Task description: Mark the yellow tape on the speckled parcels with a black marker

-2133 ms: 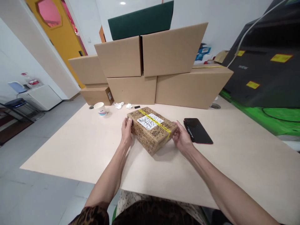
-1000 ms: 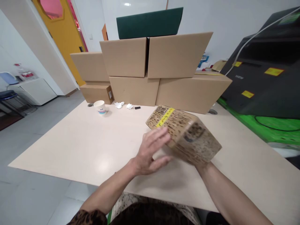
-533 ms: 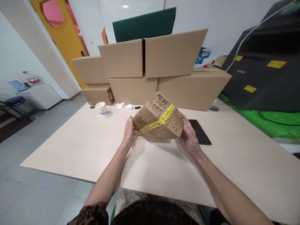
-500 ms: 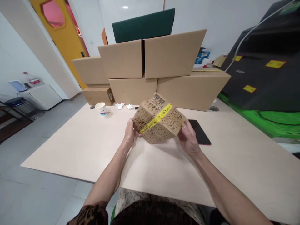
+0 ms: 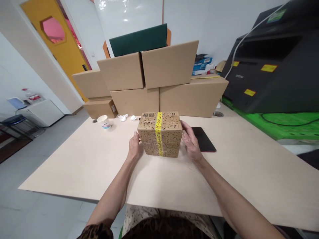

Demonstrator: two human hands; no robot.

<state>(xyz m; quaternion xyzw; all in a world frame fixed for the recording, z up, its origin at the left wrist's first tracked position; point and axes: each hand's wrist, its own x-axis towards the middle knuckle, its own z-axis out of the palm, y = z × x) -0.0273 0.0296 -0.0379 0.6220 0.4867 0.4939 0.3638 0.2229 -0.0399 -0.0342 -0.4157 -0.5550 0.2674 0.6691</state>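
Note:
A small speckled brown parcel (image 5: pixel 159 132) with a yellow tape strip down its middle stands on its edge on the pale table (image 5: pixel 74 159), squarely facing me. My left hand (image 5: pixel 134 148) presses against its left side, fingers together. On the other side, my right hand (image 5: pixel 190 142) holds the parcel's right face with fingers wrapped round the edge. Both hands grip the parcel between them.
A black phone (image 5: pixel 203 143) lies flat just right of my right hand. A paper cup (image 5: pixel 104 121) and crumpled tissues (image 5: pixel 122 117) sit at the back left. Stacked cardboard boxes (image 5: pixel 159 79) line the table's far edge. A large black machine (image 5: pixel 271 66) stands at right.
The parcel was lying flat, was lifted and turned over in my hands, and now stands on edge on the table with the tape strip vertical. The white label no longer shows.

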